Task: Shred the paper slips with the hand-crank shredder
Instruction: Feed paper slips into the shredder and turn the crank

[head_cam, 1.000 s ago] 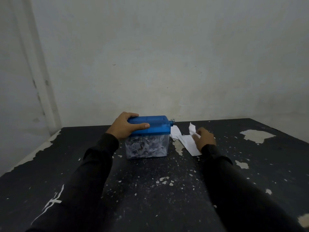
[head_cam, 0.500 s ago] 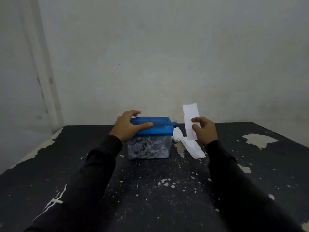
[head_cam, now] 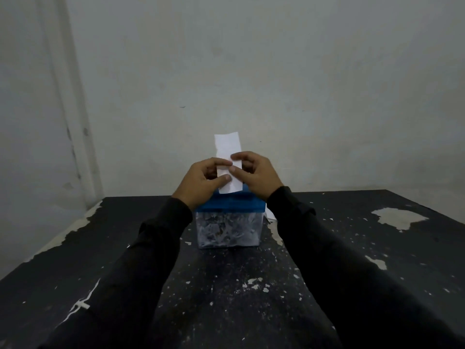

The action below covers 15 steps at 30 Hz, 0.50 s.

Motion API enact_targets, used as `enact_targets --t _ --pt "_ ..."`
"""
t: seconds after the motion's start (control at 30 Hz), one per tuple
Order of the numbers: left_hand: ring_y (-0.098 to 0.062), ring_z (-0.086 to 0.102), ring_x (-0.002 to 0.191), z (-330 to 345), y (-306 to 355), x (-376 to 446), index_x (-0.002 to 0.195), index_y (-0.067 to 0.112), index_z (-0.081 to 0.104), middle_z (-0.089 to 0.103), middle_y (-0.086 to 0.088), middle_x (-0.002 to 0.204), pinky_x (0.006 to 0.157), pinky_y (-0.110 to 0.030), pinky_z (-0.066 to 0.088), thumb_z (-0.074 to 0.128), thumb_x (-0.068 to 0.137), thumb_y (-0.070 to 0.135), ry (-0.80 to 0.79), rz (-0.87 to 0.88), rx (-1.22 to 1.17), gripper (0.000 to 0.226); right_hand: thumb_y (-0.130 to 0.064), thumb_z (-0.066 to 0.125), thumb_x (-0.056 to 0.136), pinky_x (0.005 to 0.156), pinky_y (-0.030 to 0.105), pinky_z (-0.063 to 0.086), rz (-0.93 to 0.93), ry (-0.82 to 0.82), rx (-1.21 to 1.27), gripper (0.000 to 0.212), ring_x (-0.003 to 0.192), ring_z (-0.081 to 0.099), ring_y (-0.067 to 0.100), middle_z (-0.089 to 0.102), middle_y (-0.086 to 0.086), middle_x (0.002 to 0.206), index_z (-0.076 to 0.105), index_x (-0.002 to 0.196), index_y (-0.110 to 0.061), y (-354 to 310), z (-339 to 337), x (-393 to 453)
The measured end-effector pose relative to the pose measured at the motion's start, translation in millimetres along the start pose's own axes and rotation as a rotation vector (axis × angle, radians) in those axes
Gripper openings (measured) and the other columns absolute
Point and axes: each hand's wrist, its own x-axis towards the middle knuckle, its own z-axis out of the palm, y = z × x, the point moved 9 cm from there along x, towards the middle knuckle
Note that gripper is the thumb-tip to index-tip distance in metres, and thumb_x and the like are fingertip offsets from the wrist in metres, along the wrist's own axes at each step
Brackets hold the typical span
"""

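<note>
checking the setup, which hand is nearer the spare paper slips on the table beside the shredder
Right. The right hand pinches the held slip above the shredder, on the side where the spare slips lie; the left hand pinches it on the far side.

Left hand [head_cam: 201, 178] and right hand [head_cam: 255, 176] raised together, fingertips pinched, dark-sleeved forearms converging.

Matt white paper slip [head_cam: 227, 149]; seemingly plastic shredder [head_cam: 230, 205].

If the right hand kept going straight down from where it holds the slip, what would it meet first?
Most likely the blue lid of the shredder, directly beneath the right hand and the paper slip; depth is hard to judge from this one view.
</note>
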Motion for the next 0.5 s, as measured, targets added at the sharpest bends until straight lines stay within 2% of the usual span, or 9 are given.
enact_targets --t 0.03,0.1,0.17,0.23,0.3,0.4,0.5 --pt "-0.013 0.074 0.086 -4.7 -4.2 1.8 0.114 0.010 0.073 0.077 0.003 0.092 0.079 -0.027 0.059 0.073 0.092 0.006 0.034 -0.005 0.021 0.022 -0.016 0.071 0.094 0.071 0.022 0.052 0.002 -0.025 -0.027 0.031 0.074 0.065 0.004 0.069 -0.006 0.084 0.063 0.122 -0.005 -0.3 4.9 1.3" --pt "-0.020 0.073 0.094 -13.5 -18.2 3.5 0.106 0.016 0.076 0.077 -0.002 0.100 0.086 -0.034 0.061 0.074 0.091 0.006 0.103 -0.053 0.023 0.018 -0.022 0.072 0.094 0.076 0.020 0.053 0.017 -0.016 -0.077 0.034 0.081 0.066 0.003 0.068 -0.008 0.088 0.061 0.124 -0.011 1.1 2.2 1.0" --pt "-0.024 0.072 0.098 -23.2 -28.1 2.3 0.104 0.022 0.076 0.075 -0.005 0.107 0.085 -0.030 0.060 0.073 0.091 0.005 0.160 -0.086 0.024 0.021 -0.029 0.073 0.092 0.080 0.021 0.052 0.018 0.074 -0.222 0.035 0.090 0.065 0.001 0.069 -0.007 0.099 0.060 0.123 -0.020 4.7 -18.5 -3.6" --pt "-0.023 0.071 0.097 -31.4 -30.1 -0.1 0.105 0.021 0.076 0.075 -0.004 0.107 0.081 -0.025 0.058 0.072 0.092 0.004 0.193 -0.056 0.067 0.022 -0.038 0.073 0.090 0.083 0.022 0.045 0.059 0.117 -0.390 0.039 0.095 0.061 0.003 0.068 -0.005 0.109 0.061 0.122 -0.020 17.3 -41.1 -13.9" --pt "-0.019 0.071 0.095 -36.7 -29.1 -1.2 0.106 0.020 0.076 0.075 -0.001 0.106 0.082 -0.026 0.057 0.072 0.091 0.003 0.200 -0.018 0.091 0.023 -0.055 0.073 0.085 0.093 0.026 0.042 0.147 0.036 -0.498 0.057 0.111 0.057 0.012 0.064 -0.002 0.124 0.062 0.127 -0.018 36.0 -49.2 -25.6" --pt "-0.021 0.072 0.096 -37.6 -32.3 1.8 0.106 0.022 0.074 0.074 0.000 0.109 0.086 -0.031 0.059 0.074 0.088 0.000 0.166 -0.028 0.098 0.028 -0.068 0.068 0.080 0.100 0.029 0.040 0.276 -0.098 -0.469 0.081 0.129 0.051 0.019 0.054 0.000 0.145 0.054 0.141 -0.017 59.7 -44.3 -40.3" --pt "-0.025 0.073 0.095 -38.1 -33.3 3.6 0.106 0.018 0.073 0.074 -0.005 0.107 0.086 -0.037 0.062 0.076 0.086 -0.001 0.179 -0.039 0.066 0.028 -0.070 0.067 0.079 0.095 0.028 0.043 0.312 -0.115 -0.421 0.085 0.123 0.054 0.018 0.054 0.003 0.145 0.051 0.143 -0.017 69.2 -41.7 -45.6"
